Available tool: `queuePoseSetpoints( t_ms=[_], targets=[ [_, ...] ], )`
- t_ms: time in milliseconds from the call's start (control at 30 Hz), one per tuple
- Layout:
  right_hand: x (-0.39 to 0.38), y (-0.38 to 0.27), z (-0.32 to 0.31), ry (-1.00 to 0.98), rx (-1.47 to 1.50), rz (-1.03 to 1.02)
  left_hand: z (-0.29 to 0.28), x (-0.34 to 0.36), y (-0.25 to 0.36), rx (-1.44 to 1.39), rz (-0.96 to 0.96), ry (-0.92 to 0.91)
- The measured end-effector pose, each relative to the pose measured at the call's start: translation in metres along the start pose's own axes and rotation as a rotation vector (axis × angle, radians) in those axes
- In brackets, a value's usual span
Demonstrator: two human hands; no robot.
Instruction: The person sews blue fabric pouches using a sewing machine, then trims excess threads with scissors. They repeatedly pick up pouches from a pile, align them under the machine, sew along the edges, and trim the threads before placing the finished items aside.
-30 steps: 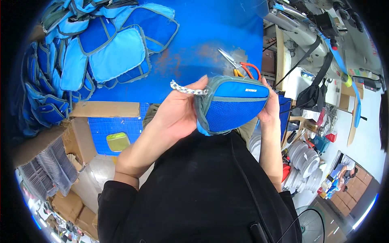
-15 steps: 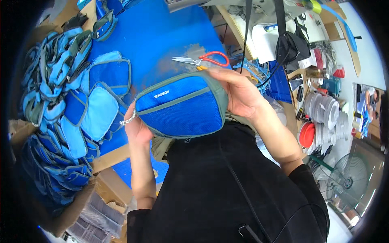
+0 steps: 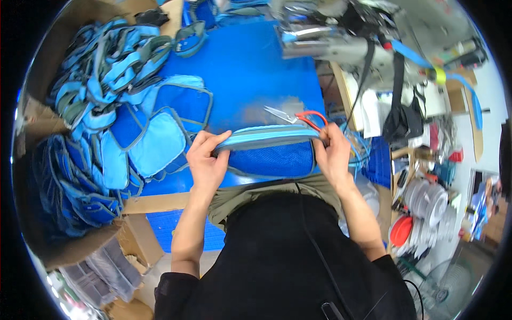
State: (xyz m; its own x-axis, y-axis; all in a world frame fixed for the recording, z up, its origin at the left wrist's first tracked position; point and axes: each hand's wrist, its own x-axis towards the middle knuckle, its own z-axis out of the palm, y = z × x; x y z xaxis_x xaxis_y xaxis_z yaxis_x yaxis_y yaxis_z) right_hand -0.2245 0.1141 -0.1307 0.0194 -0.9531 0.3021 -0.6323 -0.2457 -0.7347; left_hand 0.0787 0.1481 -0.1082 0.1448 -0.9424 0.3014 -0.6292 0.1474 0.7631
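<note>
A blue mesh pouch point(image 3: 271, 159) with a light-blue and grey edge is stretched level between my two hands over the near part of the blue table point(image 3: 229, 64). My left hand point(image 3: 208, 160) pinches its left end, thumb and fingers closed on it. My right hand point(image 3: 333, 154) grips the right end the same way. Just beyond the pouch lie scissors point(image 3: 281, 114) with red handles, partly behind my right hand. To the left are flat blue pouch panels point(image 3: 157, 144) with grey binding.
A heap of blue straps point(image 3: 112, 69) fills the upper left, above a cardboard box point(image 3: 138, 245). A machine point(image 3: 330, 48) with hanging black straps stands at upper right. At right are white spools point(image 3: 426, 200), a fan point(image 3: 448, 288) and a person point(image 3: 480, 202) far off.
Both hands have turned the pouch from its front panel showing to its long banded edge uppermost, held level. The view has shifted, bringing more of the straps and table into sight.
</note>
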Motion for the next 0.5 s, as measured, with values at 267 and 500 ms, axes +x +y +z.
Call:
queuePoseSetpoints(
  t_ms=[267,500],
  targets=[
    [-0.008,0.003,0.012,-0.327,0.666,0.651,0.023,0.026,-0.065,-0.259,-0.461,0.076],
    [-0.024,0.005,0.002,-0.249,0.708,0.643,0.066,0.115,-0.070,-0.710,-0.489,0.157]
  ],
)
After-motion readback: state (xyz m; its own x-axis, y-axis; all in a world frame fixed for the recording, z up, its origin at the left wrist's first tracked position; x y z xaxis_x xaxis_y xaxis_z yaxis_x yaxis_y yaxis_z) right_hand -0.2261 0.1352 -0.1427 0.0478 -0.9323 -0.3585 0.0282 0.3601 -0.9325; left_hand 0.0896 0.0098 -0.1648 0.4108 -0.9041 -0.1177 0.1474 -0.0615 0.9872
